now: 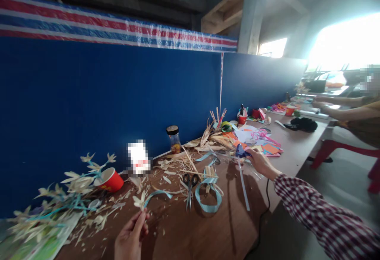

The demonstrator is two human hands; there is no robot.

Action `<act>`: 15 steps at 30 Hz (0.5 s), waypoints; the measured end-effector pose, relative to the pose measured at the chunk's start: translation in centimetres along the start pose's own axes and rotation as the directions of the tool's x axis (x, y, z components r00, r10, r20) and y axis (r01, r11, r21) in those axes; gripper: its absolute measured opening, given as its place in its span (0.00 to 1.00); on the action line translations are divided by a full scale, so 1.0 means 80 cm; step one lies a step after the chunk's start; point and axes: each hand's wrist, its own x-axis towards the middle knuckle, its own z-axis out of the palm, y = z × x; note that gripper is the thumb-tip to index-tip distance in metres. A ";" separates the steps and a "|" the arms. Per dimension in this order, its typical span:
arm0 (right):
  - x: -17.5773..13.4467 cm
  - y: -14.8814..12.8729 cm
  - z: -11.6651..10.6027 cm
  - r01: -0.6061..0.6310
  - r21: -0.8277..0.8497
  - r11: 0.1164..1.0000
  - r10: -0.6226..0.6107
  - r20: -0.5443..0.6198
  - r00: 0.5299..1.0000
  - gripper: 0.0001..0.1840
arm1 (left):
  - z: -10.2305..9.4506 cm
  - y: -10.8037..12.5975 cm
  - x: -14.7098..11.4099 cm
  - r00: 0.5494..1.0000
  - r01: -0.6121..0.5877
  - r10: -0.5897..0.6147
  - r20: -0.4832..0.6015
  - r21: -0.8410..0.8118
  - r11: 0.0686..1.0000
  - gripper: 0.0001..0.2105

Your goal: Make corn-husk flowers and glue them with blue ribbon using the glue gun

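Observation:
My left hand (132, 234) pinches a small pale flower (139, 202), apparently of dried husk, between thumb and fingers. A light blue ribbon (157, 195) trails from the flower toward the right. Stretched out to the right, my right hand (263, 164) is closed on a blue glue gun (241, 151). A long translucent glue stick (244, 186) projects from it toward me, and a black cord (265, 208) runs down below the hand. Between my hands lie scissors (189, 196) with dark handles and a loop of light blue ribbon (208, 208).
Husk flowers (44, 212) and a tipped red cup (114, 180) lie at left. A black-lidded jar (173, 140) stands by the blue partition (103, 93). Husk strips (208, 143) and coloured paper (271, 149) cover the back. Another person's arms (341, 107) are far right, near a red stool (329, 149).

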 end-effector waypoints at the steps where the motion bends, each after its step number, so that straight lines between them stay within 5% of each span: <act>1: 0.001 0.002 0.001 -0.003 0.025 1.000 0.004 -0.005 1.000 0.14 | 0.000 0.000 0.000 1.000 0.005 -0.005 -0.004 -0.008 1.000 0.09; 8: 0.010 0.011 0.005 -0.060 0.228 0.972 0.080 -0.077 0.994 0.17 | -0.001 -0.005 0.004 1.000 0.019 -0.019 -0.004 -0.020 1.000 0.09; 15: 0.012 -0.003 -0.018 -0.104 0.445 0.889 0.146 -0.062 0.987 0.19 | -0.001 -0.003 0.001 0.999 0.041 -0.040 0.015 -0.044 0.998 0.14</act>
